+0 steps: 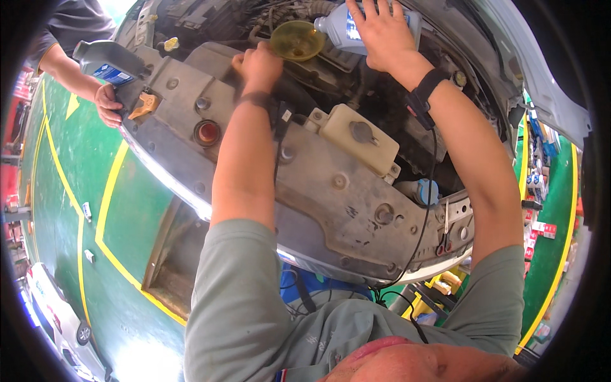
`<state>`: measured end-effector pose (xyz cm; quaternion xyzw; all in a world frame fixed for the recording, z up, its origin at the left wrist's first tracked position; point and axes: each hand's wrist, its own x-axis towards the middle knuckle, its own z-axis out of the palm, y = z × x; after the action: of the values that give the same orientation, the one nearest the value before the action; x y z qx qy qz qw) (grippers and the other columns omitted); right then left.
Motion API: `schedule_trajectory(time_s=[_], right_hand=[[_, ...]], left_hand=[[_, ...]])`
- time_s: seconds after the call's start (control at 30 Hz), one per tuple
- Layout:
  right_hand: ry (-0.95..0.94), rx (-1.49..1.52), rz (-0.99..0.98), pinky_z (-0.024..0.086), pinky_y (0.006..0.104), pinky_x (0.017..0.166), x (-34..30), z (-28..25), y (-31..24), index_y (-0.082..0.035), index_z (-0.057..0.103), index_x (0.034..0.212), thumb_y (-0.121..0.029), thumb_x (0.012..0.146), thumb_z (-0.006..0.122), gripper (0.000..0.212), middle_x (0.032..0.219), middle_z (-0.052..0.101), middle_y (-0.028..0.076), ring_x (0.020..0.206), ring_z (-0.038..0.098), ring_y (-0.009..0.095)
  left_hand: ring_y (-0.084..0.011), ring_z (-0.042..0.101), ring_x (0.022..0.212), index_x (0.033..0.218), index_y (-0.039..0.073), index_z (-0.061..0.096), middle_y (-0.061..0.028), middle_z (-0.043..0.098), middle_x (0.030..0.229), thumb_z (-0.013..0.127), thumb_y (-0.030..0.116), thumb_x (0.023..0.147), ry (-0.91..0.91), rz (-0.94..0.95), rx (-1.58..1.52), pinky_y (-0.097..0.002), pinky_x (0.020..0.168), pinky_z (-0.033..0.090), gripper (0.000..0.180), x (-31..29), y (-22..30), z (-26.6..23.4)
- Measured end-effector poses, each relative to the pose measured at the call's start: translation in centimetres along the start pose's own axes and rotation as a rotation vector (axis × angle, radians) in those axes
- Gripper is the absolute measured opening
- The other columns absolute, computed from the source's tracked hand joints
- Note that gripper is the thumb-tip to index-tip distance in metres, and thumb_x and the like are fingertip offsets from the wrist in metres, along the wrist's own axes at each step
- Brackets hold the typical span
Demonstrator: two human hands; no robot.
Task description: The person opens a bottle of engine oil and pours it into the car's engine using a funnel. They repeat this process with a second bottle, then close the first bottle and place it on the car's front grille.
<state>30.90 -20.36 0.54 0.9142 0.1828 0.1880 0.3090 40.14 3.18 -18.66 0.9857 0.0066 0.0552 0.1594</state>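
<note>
My right hand (387, 41) is wrapped around a silver-grey oil bottle (344, 30), which lies tipped on its side with its neck pointing left. Just under that neck is a translucent yellow funnel (298, 39), its mouth facing up over the engine. My left hand (259, 63) is closed at the funnel's left rim; its fingertips are partly hidden. Whether liquid runs from the bottle, I cannot make out. A cream-coloured fluid tank (359, 137) with a dark cap sits between my forearms.
At the left, another person's hand (108, 105) is at a dark grey bottle (111, 62) beside an orange-brown piece (144, 106). Scissors (445, 226) lie at the front panel's right end. A black cable (420, 235) hangs from my right wrist. The raised hood (541, 70) stands at the right.
</note>
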Motion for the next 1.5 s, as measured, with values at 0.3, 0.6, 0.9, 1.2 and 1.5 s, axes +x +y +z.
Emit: schedule_trajectory(time_s=[0.3,0.6,0.9,1.2,1.5], right_hand=[[0.015,-0.033,-0.068,0.033,0.0526,0.115,1.2,1.4,-1.6,-0.001,0.051,0.148,-0.029,0.075,0.078,0.083,0.136,0.054,0.02,0.125,0.05,0.038],[0.037,-0.111,-0.121,0.026,0.0538,0.122,2.3,2.4,-2.4,-0.007,0.048,0.153,-0.026,0.094,0.064,0.064,0.144,0.052,0.017,0.137,0.045,0.039],[-0.023,-0.357,-0.244,0.016,0.0543,0.129,4.0,2.8,-3.0,-0.012,0.034,0.163,-0.028,0.103,0.055,0.065,0.161,0.04,0.009,0.15,0.034,0.033],[0.11,-0.453,-0.317,0.015,0.0549,0.129,5.6,1.6,-2.8,-0.013,0.037,0.162,-0.029,0.103,0.053,0.063,0.16,0.042,0.009,0.15,0.034,0.032],[0.127,-0.431,-0.328,0.014,0.0552,0.129,6.3,1.7,-2.7,-0.013,0.037,0.161,-0.028,0.103,0.052,0.062,0.158,0.043,0.009,0.149,0.035,0.032]], left_hand=[[-0.0223,0.064,0.118,0.124,0.02,0.069,-0.0007,0.077,0.11,0.075,0.047,0.087,0.036,0.012,0.011,-0.0456,0.103,0.027,0.046,-0.3,0.1,-0.1],[-0.0248,0.067,0.109,0.112,0.018,0.07,-0.0078,0.077,0.101,0.064,0.033,0.087,0.123,0.063,-0.07,-0.0492,0.102,0.031,0.03,-0.6,-0.1,0.2],[-0.0242,0.068,0.107,0.108,0.018,0.071,-0.0063,0.078,0.097,0.062,0.033,0.089,0.162,0.06,-0.051,-0.0492,0.101,0.031,0.026,-0.7,0.0,0.4],[-0.0243,0.069,0.106,0.107,0.02,0.072,-0.0069,0.077,0.097,0.062,0.032,0.088,0.183,0.069,-0.059,-0.0503,0.1,0.032,0.025,-0.5,-0.2,0.6],[-0.0235,0.069,0.108,0.11,0.021,0.072,-0.0066,0.077,0.099,0.063,0.03,0.087,0.158,0.048,-0.052,-0.0505,0.103,0.032,0.026,-0.7,0.1,0.3]])
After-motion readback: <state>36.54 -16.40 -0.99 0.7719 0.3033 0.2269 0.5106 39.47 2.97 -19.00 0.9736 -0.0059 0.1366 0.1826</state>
